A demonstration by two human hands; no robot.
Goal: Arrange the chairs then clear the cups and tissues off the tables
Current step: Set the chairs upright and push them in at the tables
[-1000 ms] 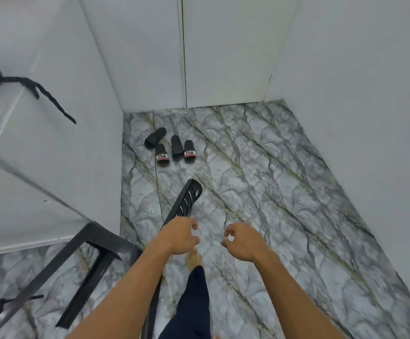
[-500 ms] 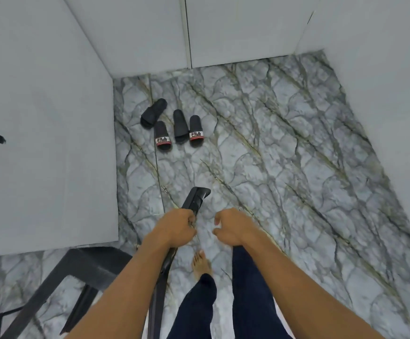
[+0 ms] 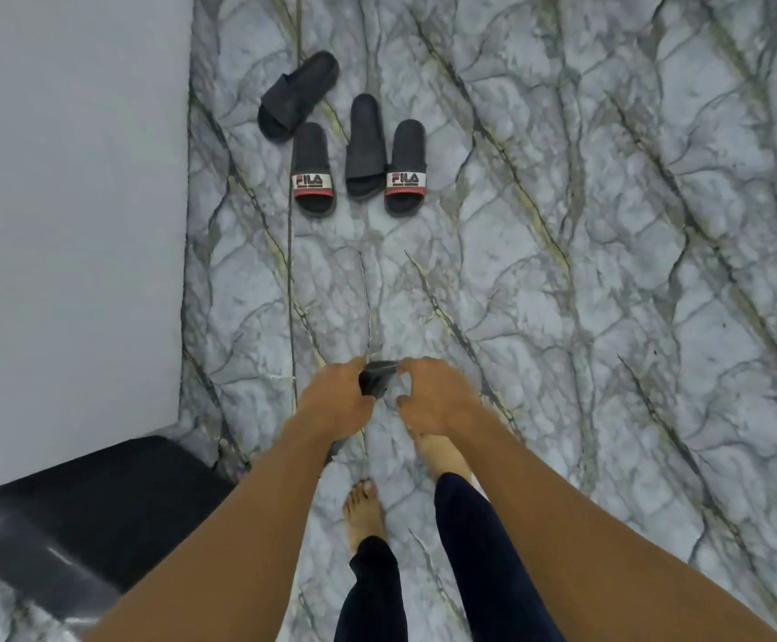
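A black chair stands in front of me, seen from straight above. Only the top edge of its backrest shows between my hands, and its dark seat is blurred at the lower left. My left hand grips the left side of the backrest top. My right hand has curled fingers on the right end of that same edge. No cups, tissues or tables are in view.
Several black slippers, two with white logo straps, lie on the marble floor ahead. A white wall runs along the left side. My bare feet stand just behind the chair.
The view has tipped down and moved towards the slippers. The backrest now appears end-on. My right hand, earlier beside the chair and holding nothing, has closed onto the backrest top.
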